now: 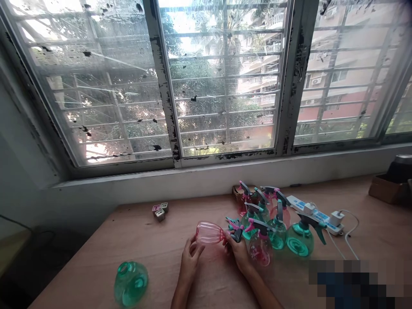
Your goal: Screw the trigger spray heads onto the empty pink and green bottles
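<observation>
A clear pink spray bottle [209, 232] without a head lies sideways between my two hands, its neck pointing right. My left hand [191, 256] is closed around its base end. At the neck, the fingers of my right hand [236, 249] are closed. Just beyond them are loose spray heads [237, 231] in grey, pink and teal; whether my right hand touches one I cannot tell. To the right stand several green and pink bottles with spray heads, among them a pink bottle [260, 251] and a wide green bottle [300, 240].
A headless green bottle [131, 284] stands at the table's front left. Three small square blocks [160, 211] lie toward the back. Behind the sprayers are a small brown box [236, 196] and a white power strip [317, 216] with plugs and cables. Another brown box [388, 189] sits far right.
</observation>
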A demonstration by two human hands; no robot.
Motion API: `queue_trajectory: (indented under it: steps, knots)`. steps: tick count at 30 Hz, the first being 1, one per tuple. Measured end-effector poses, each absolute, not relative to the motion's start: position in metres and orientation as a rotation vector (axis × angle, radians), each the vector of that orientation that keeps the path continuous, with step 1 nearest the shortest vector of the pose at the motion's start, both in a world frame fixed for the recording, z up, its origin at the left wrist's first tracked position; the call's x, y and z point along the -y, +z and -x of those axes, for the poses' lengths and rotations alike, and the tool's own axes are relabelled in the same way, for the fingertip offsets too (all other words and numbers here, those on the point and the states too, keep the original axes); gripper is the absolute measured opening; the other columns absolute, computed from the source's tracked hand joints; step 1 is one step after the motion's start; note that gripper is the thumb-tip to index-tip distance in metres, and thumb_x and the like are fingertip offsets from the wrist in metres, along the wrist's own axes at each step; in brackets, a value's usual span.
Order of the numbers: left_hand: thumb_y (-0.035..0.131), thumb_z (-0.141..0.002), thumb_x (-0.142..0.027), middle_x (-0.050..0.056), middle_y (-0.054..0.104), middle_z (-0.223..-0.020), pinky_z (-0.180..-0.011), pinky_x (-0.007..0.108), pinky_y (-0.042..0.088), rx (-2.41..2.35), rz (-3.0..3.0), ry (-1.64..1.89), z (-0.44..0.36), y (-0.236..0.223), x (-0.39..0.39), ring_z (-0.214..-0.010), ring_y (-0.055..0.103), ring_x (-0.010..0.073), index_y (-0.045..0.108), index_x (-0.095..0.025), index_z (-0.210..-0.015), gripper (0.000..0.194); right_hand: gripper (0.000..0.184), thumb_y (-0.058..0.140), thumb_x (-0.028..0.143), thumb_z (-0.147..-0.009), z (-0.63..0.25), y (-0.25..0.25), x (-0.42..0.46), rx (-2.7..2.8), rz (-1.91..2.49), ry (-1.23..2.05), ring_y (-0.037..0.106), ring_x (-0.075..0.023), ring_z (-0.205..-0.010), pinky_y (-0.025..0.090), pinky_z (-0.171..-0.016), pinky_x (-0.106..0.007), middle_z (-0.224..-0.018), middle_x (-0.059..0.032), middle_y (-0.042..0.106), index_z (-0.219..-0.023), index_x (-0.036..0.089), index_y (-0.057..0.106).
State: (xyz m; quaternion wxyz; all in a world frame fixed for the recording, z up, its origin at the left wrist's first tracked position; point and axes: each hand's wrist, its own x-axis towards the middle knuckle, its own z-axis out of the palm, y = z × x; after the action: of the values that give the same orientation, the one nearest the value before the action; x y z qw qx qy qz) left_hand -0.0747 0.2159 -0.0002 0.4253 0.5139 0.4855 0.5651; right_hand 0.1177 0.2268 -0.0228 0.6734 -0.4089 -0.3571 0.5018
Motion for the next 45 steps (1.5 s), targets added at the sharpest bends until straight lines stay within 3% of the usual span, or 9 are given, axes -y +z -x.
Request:
queue_trajectory:
  steps: [4, 10, 19, 22, 27, 31, 38, 45]
  knots:
    - [0.082, -0.063, -0.053, 0.015, 0.069, -0.121, -0.099, 0.043, 0.051, -1.245, -1.270, 1.403, 0.073, -0.001, -0.215, -0.110, 0.067, 0.0320, 0.062, -0.017, -0.117, 0.068, 0.046, 0.077, 0.060, -0.072, -0.117, -0.020, -0.226, 0.836, 0.914, 1.146, 0.053, -0.0112, -0.036, 0.036, -0.034, -0.020, -0.055, -0.0017, 0.065, -0.071, 0.016, 0.061]
    - [0.076, -0.064, -0.066, 0.014, 0.074, -0.110, -0.101, 0.045, 0.050, -1.196, -1.218, 1.414, 0.071, 0.006, -0.213, -0.112, 0.068, 0.0331, 0.064, -0.019, -0.098, 0.059, 0.046, 0.078, 0.058, -0.073, -0.118, -0.022, -0.226, 0.862, 0.887, 1.165, 0.053, -0.0103, -0.036, 0.036, -0.033, -0.018, -0.055, -0.0032, 0.066, -0.069, 0.015, 0.061]
    - [0.085, -0.061, -0.045, 0.014, 0.071, -0.118, -0.100, 0.045, 0.050, -1.246, -1.268, 1.447, 0.073, -0.006, -0.217, -0.110, 0.067, 0.0320, 0.060, -0.018, -0.117, 0.067, 0.044, 0.075, 0.056, -0.079, -0.118, -0.025, -0.226, 0.887, 0.876, 1.159, 0.054, -0.0097, -0.037, 0.037, -0.034, -0.018, -0.058, -0.0032, 0.066, -0.072, 0.015, 0.062]
    - [0.085, -0.061, -0.048, 0.015, 0.072, -0.115, -0.099, 0.045, 0.051, -1.230, -1.244, 1.446, 0.072, -0.007, -0.218, -0.109, 0.068, 0.0324, 0.059, -0.017, -0.117, 0.069, 0.044, 0.074, 0.056, -0.080, -0.118, -0.026, -0.227, 0.909, 0.871, 1.160, 0.053, -0.0098, -0.037, 0.038, -0.035, -0.018, -0.058, -0.0032, 0.066, -0.072, 0.015, 0.062]
    - [0.072, -0.076, -0.057, 0.015, 0.071, -0.120, -0.102, 0.040, 0.050, -1.149, -1.248, 1.452, 0.073, -0.006, -0.219, -0.116, 0.066, 0.0297, 0.060, -0.017, -0.119, 0.060, 0.043, 0.074, 0.056, -0.080, -0.119, -0.029, -0.228, 0.933, 0.867, 1.182, 0.054, -0.0104, -0.039, 0.038, -0.036, -0.018, -0.059, -0.0040, 0.068, -0.076, 0.015, 0.062]
    - [0.075, -0.072, -0.055, 0.013, 0.067, -0.130, -0.105, 0.039, 0.047, -1.156, -1.278, 1.449, 0.075, -0.005, -0.219, -0.124, 0.061, 0.0303, 0.064, -0.019, -0.122, 0.062, 0.043, 0.075, 0.056, -0.079, -0.118, -0.027, -0.228, 0.912, 0.861, 1.187, 0.054, -0.0102, -0.038, 0.038, -0.035, -0.018, -0.058, -0.0034, 0.067, -0.076, 0.015, 0.062]
    - [0.081, -0.065, -0.054, 0.012, 0.069, -0.126, -0.103, 0.039, 0.049, -1.176, -1.248, 1.461, 0.071, -0.002, -0.216, -0.125, 0.060, 0.0316, 0.062, -0.021, -0.123, 0.069, 0.045, 0.075, 0.058, -0.077, -0.118, -0.025, -0.227, 0.902, 0.866, 1.196, 0.053, -0.0103, -0.038, 0.038, -0.036, -0.019, -0.058, -0.0034, 0.067, -0.074, 0.016, 0.061]
    - [0.079, -0.064, -0.060, 0.016, 0.073, -0.111, -0.101, 0.045, 0.049, -1.208, -1.174, 1.491, 0.073, -0.001, -0.218, -0.114, 0.065, 0.0336, 0.060, -0.018, -0.104, 0.061, 0.047, 0.076, 0.061, -0.074, -0.118, -0.029, -0.228, 0.937, 0.903, 1.201, 0.054, -0.0120, -0.039, 0.040, -0.037, -0.020, -0.057, -0.0039, 0.067, -0.076, 0.016, 0.061]
